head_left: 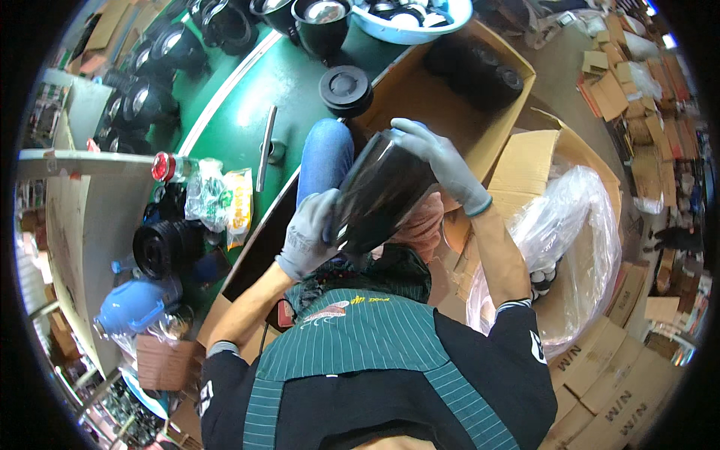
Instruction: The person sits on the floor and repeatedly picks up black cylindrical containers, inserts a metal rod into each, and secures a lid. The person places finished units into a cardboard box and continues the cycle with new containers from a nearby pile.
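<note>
A glossy black cylinder point(386, 195), like a large smooth container, is tilted above my lap. My left hand point(307, 234), in a grey glove, grips its lower left end. My right hand point(442, 159), gloved the same way, wraps over its upper right end. The fingertips of both hands are partly hidden by the cylinder. Just beyond it, at the edge of the green tabletop point(300, 82), sits a round black ridged part point(345, 88).
An open cardboard box point(517, 112) holds several dark cylinders. To the right, another carton point(525, 161) contains clear plastic wrapping point(574, 217). Black pots point(322, 26) and a light blue basin point(412, 31) stand at the far side. On the left are a blue jug point(131, 306) and a metal handle point(266, 150).
</note>
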Demonstrator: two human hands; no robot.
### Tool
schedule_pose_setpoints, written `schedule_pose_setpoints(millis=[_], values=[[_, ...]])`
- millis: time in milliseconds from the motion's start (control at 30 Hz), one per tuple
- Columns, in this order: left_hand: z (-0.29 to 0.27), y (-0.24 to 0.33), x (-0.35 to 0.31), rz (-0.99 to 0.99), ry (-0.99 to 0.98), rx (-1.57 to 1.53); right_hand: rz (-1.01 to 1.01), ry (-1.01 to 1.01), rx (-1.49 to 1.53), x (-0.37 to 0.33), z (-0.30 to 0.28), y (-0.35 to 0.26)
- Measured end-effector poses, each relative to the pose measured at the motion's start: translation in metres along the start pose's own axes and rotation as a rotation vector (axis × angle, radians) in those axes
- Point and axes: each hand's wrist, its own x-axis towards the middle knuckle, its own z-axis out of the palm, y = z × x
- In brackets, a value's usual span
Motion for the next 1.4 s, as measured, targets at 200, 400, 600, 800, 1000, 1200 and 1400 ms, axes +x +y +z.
schedule_pose_setpoints(millis=[200,400,600,800,1000,1200,1400], values=[[-0.023,-0.093,0.015,-0.201,0.209,0.415,-0.326,-0.067,-0.519,-0.007,0.080,-0.004],[-0.010,-0.170,0.061,-0.751,0.086,0.411,-0.129,0.227,0.478,-0.005,0.112,0.022],[-0.087,-0.049,0.103,-0.435,-0.160,-0.460,0.095,0.327,0.791,-0.003,0.115,0.006],[-0.090,-0.004,0.127,-0.297,-0.601,-0.184,0.228,0.246,1.094,0.000,0.094,0.004],[-0.069,0.055,0.079,-0.214,-0.403,0.116,0.256,-0.037,1.128,0.037,0.101,0.041],[-0.049,0.081,0.060,-0.275,-0.133,0.204,0.143,-0.333,1.288,0.050,0.117,0.075],[-0.056,0.015,0.055,-0.333,0.141,-0.018,-0.231,-0.440,1.425,-0.007,0.089,0.049]])
